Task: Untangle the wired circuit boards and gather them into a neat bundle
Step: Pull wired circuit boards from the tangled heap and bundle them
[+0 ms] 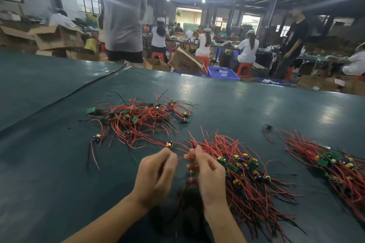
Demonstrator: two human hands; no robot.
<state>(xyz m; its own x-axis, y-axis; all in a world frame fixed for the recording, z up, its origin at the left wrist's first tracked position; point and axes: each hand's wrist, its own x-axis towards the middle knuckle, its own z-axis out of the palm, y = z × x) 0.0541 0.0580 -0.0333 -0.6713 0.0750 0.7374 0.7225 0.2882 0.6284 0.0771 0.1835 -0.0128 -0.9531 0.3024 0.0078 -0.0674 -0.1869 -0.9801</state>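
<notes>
1. Wired circuit boards lay in a loose tangle farthest left on the dark green worktop. Their red and black wires ran every way, so the heap had no common axis. Its boards were too small and overlapped to count.
2. The left hand hovered nearer the camera than the tangle, its fingers curled and blurred. Whether they pinched anything could not be told.
3. One single board sat just beyond those fingertips, and a red wire led from it toward the right hand.
4. The right hand stood beside the left. Its thumb and forefinger were pressed together on the red wire, at the edge of the middle bundle.
5. The middle bundle lay with its long axis diagonal. Its red ends pointed away and to the left, its boards crossed the middle, and its tails pointed toward the near right.
6. One stray board lay apart, between the two bundles and farther back.
7. The right bundle lay on the same diagonal, partly cut off by the frame edge.
8. In all there were three groups, two lone boards and two hands.
</notes>
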